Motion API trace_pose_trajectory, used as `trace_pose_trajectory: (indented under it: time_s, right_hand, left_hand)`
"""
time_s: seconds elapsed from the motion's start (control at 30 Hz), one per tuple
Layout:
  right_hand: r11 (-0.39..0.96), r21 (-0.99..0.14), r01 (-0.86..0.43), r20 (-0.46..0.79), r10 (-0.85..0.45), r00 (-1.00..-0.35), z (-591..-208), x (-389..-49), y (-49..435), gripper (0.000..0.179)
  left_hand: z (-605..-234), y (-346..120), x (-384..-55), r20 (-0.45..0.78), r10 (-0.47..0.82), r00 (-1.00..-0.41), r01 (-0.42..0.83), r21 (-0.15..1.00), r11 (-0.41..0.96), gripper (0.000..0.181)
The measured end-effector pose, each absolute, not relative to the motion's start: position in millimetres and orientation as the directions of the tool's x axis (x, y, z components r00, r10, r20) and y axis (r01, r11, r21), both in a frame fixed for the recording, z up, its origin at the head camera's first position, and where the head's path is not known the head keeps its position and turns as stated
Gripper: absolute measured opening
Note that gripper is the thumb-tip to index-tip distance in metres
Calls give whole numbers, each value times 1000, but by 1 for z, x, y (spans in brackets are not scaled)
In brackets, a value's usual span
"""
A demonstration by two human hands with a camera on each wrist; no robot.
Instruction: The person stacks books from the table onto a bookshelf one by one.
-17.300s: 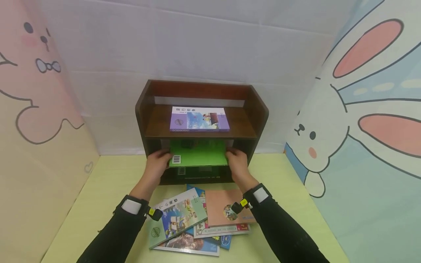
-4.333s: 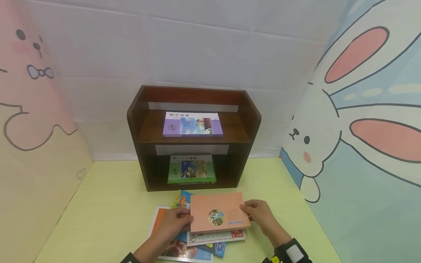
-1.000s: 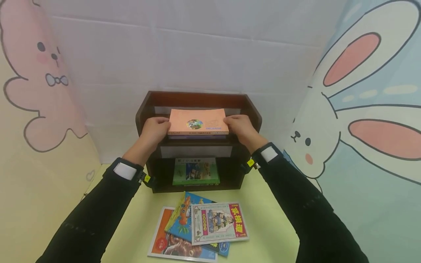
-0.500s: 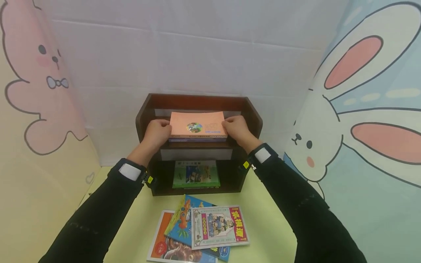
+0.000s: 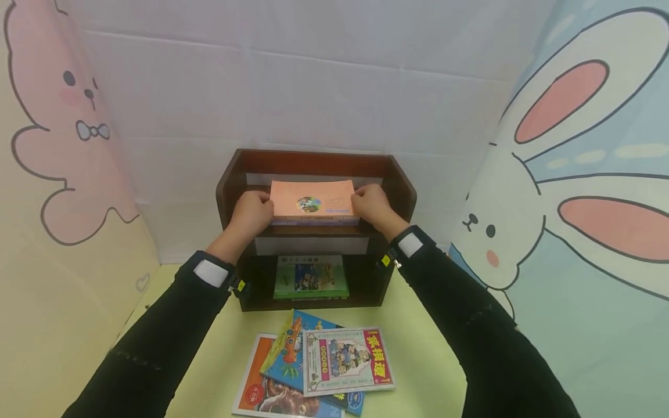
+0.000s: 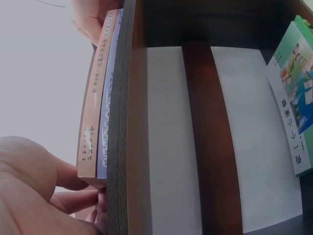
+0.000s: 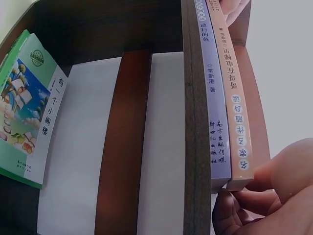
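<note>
An orange book [image 5: 334, 193] lies flat on a purple book [image 5: 313, 222] on the upper shelf of a dark brown bookshelf [image 5: 313, 159]. At the orange book's left end, my left hand [image 5: 250, 213] holds it between thumb and curled fingers. My right hand [image 5: 374, 205] pinches the opposite end the same way. Both wrist views show the two spines nearly level, the orange spine [image 6: 94, 93] against the purple spine [image 7: 217, 103]. Some fingertips reach down beside the purple book's ends and are partly hidden.
Green books [image 5: 312, 280] lie stacked on the lower shelf. In front, on the pale yellow table [image 5: 428, 348], a white-and-pink book [image 5: 349, 360] overlaps a blue book [image 5: 292, 348] and an orange-and-blue book [image 5: 282, 400]. A white wall stands behind, with cartoon panels at both sides.
Earlier, a green book went onto the lower shelf, and a light green one joined it. Since then both hands lifted the orange book from the table pile and lowered it onto the purple book.
</note>
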State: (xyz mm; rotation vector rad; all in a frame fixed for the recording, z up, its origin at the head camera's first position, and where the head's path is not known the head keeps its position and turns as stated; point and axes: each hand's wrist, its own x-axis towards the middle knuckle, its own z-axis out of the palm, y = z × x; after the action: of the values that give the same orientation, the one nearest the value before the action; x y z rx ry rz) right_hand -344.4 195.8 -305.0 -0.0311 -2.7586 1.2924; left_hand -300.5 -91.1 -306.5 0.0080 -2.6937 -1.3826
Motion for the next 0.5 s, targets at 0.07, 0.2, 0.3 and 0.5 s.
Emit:
trace_pose_trajectory:
  time_s: [0.07, 0.2, 0.3, 0.5]
  right_hand:
    - [649, -760, -14, 67, 57, -996, -305, -344, 195, 34]
    - [671, -741, -2, 59, 62, -996, -306, -344, 196, 36]
    - [674, -739, -5, 62, 60, -996, -306, -344, 196, 36]
    - [683, -730, 15, 43, 68, -997, -303, -345, 194, 39]
  left_hand:
    - [-306, -91, -300, 99, -46, -994, 52, 802, 595, 44]
    - [-305, -90, -299, 95, -33, -995, 56, 798, 600, 44]
    - [-305, -90, -299, 86, -43, -995, 44, 800, 598, 44]
    - [-304, -92, -302, 72, -49, -996, 28, 803, 595, 46]
